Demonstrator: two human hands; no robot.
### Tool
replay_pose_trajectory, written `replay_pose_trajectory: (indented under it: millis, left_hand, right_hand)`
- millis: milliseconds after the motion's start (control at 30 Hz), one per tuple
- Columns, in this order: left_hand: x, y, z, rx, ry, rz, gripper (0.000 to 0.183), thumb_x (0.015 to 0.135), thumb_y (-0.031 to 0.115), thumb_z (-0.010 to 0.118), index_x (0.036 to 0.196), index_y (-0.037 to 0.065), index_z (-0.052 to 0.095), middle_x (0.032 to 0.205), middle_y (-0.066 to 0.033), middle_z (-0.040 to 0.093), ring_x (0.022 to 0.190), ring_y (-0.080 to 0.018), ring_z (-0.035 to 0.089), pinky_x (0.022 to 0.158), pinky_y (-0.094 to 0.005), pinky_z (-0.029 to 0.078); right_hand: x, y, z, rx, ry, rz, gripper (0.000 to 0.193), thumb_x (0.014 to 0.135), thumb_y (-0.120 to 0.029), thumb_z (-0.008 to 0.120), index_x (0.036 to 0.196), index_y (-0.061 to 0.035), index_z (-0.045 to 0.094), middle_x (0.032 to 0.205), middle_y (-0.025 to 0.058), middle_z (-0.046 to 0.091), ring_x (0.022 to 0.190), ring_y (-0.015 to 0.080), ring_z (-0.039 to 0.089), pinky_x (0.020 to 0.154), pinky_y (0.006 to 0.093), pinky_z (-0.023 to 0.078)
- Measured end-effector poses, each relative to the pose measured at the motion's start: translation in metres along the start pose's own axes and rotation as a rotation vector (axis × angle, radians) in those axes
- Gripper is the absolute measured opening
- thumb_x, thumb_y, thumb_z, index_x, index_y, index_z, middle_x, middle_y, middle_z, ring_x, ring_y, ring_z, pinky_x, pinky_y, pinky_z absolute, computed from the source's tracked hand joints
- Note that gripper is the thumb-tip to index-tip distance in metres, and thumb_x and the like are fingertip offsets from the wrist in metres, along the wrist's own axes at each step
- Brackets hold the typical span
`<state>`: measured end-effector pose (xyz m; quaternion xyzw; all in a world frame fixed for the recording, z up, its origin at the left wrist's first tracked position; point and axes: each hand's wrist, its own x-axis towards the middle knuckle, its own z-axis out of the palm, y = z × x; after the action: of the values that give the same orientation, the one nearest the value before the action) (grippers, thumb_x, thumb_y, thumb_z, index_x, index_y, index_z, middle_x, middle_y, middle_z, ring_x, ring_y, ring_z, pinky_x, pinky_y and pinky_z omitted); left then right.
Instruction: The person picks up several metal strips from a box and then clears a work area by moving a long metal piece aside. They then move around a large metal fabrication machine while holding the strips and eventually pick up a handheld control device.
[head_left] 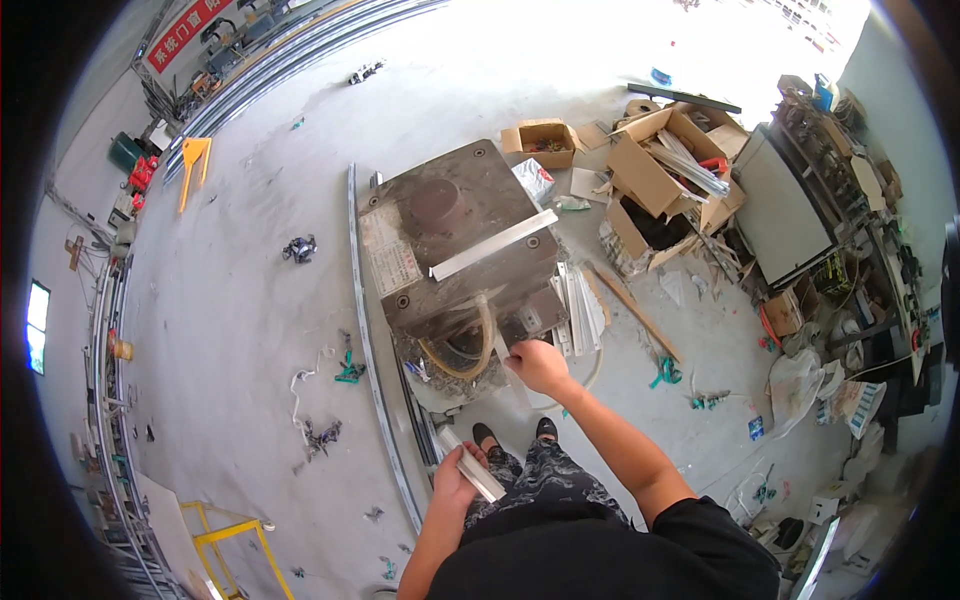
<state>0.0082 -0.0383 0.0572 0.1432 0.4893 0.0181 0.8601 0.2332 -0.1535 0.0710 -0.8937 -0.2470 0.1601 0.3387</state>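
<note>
Low in front of my body, my left hand [458, 482] is closed around a short white metal profile [474, 466], which slants down to the right. My right hand [540, 366] is a closed fist at the front of a brown metal machine [400, 215], beside its small switch box [532, 318]. What those fingers grip is hidden; a pale strip shows just left of them. A yellowish hose [488, 345] loops down left of this hand. Across the machine's top lies a longer white profile [495, 244]. Several cut white profiles [577, 312] stand in a bundle right of the switch box.
A long metal rail [366, 320] runs along the machine's left side. Open cardboard boxes [640, 165] with offcuts stand at the far right, and a wooden stick [638, 314] lies on the floor. Cluttered shelving [860, 220] lines the right wall. A yellow frame [235, 532] stands lower left.
</note>
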Motion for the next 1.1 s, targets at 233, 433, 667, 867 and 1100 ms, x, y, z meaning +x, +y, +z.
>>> replay_pose_trajectory:
  millis: [233, 433, 667, 867, 1100]
  left_hand:
    - [-0.018, 0.0, 0.033, 0.376, -0.133, 0.068, 0.024, 0.081, 0.024, 0.065, 0.092, 0.006, 0.054, 0.077, -0.0009, 0.052, 0.067, -0.0111, 0.051, 0.057, -0.0252, 0.042]
    - [-0.012, 0.004, 0.049, 0.69, -0.234, 0.204, 0.026, 0.078, 0.021, 0.068, 0.094, 0.005, 0.054, 0.078, -0.0038, 0.062, 0.059, -0.0101, 0.053, 0.051, -0.0222, 0.043]
    - [-0.013, 0.052, 0.053, 1.148, -0.237, 0.47, 0.019, 0.076, 0.016, 0.069, 0.083, 0.003, 0.056, 0.068, -0.0004, 0.056, 0.054, -0.0065, 0.046, 0.05, -0.02, 0.037]
    - [-0.012, 0.056, 0.072, 1.284, -0.314, 0.689, 0.027, 0.077, 0.014, 0.067, 0.098, 0.0, 0.058, 0.071, -0.0014, 0.058, 0.06, -0.0046, 0.049, 0.055, -0.02, 0.04]
    - [-0.011, 0.069, 0.049, 0.998, -0.001, 0.536, 0.025, 0.08, 0.013, 0.064, 0.1, 0.002, 0.053, 0.072, -0.0058, 0.058, 0.051, -0.0064, 0.047, 0.046, -0.0202, 0.038]
  right_hand:
    - [-0.091, -0.019, 0.004, 0.833, 0.041, 0.327, 0.017, 0.08, -0.016, 0.061, 0.08, 0.0009, 0.06, 0.064, 0.0053, 0.061, 0.056, 0.0127, 0.056, 0.052, 0.0266, 0.045]
    - [-0.107, -0.039, 0.006, 1.157, -0.011, 0.466, 0.013, 0.083, -0.012, 0.058, 0.087, -0.0001, 0.056, 0.066, 0.0058, 0.059, 0.05, 0.0102, 0.053, 0.043, 0.0222, 0.043]
    - [-0.09, -0.047, -0.059, -0.05, 0.567, -0.302, 0.021, 0.076, -0.017, 0.063, 0.091, -0.003, 0.057, 0.069, 0.0103, 0.06, 0.066, 0.0275, 0.06, 0.06, 0.0385, 0.048]
    - [-0.097, -0.02, -0.028, 0.164, -0.411, -0.022, 0.016, 0.084, -0.023, 0.048, 0.085, -0.0109, 0.058, 0.066, 0.0093, 0.06, 0.062, 0.0261, 0.059, 0.058, 0.0393, 0.046]
    - [-0.056, 0.005, -0.022, 0.722, -0.256, 0.355, 0.027, 0.09, -0.021, 0.046, 0.075, -0.0008, 0.056, 0.057, 0.0045, 0.055, 0.051, 0.014, 0.051, 0.051, 0.0286, 0.041]
